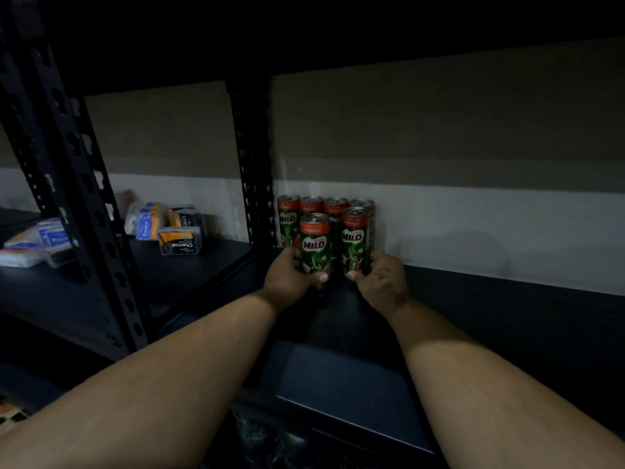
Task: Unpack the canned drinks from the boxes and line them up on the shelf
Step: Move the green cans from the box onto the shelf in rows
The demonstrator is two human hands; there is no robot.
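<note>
Both hands are reaching deep into the shelving, each one wrapping its curled fingers round the base of a can. To the right of them, the dark flat shelf board [507,299] is lying bare along the pale wall, giving plenty of open room; to the left, the black perforated metal upright [252,164] is standing close beside the cans, so space there is tight.

Left hand [291,277] is gripping the near-left green and red Milo drink can [314,243], thumb showing at its foot. Right hand [380,279] is gripping the near-right green and red Milo drink can [353,242] in the same way. Both cans are standing upright, just in front of a far row of four matching Milo cans [323,206] lining up against the wall.

Further left, on the neighbouring shelf bay, blue, orange and white plastic packets [169,228] are lying in a loose heap.
</note>
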